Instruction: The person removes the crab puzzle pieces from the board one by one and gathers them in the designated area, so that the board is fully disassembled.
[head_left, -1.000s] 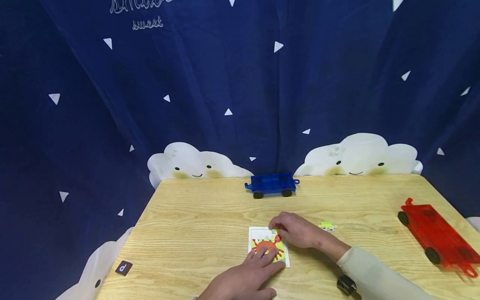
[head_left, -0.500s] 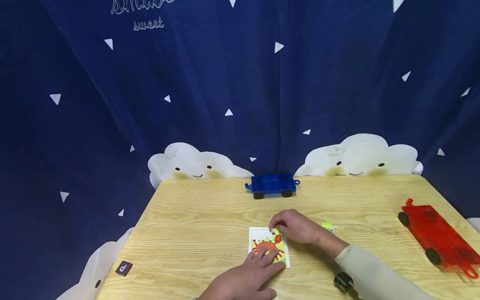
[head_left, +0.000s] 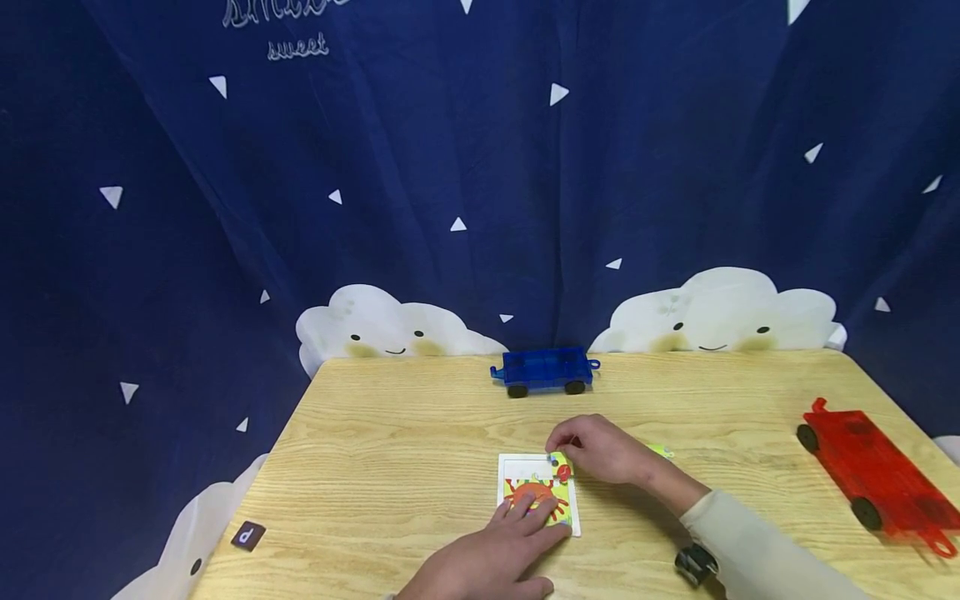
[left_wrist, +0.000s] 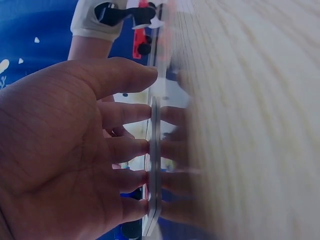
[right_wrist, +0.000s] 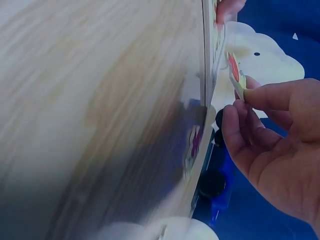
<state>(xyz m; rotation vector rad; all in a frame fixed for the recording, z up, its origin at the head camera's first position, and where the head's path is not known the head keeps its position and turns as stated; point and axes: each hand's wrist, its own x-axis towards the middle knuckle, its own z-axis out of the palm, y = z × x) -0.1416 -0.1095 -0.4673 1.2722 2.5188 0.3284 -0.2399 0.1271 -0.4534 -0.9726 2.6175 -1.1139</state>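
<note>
A small jigsaw puzzle with a red-orange crab (head_left: pixel 527 490) lies in a white tray (head_left: pixel 517 462) on the table. My left hand (head_left: pixel 487 554) rests its spread fingers on the crab picture; in the left wrist view the fingertips press the face of the thin tray (left_wrist: pixel 155 150). Between thumb and fingers, my right hand (head_left: pixel 600 452) pinches a yellow puzzle piece (head_left: pixel 561 467) with a red claw on it. That puzzle piece (right_wrist: pixel 237 77) is raised off the tray in the right wrist view, near the tray's upper right corner.
A yellow loose puzzle piece (head_left: pixel 662 451) lies partly hidden behind the right wrist. At the back edge stands a blue toy wagon (head_left: pixel 546 369), at the right a red toy wagon (head_left: pixel 877 467). A dark letter tile (head_left: pixel 248 536) lies at the left edge.
My right hand has moved slightly right and away from me, shifting the pinched puzzle piece rightward. Its wrist now covers more of the loose piece. The left hand stays in place.
</note>
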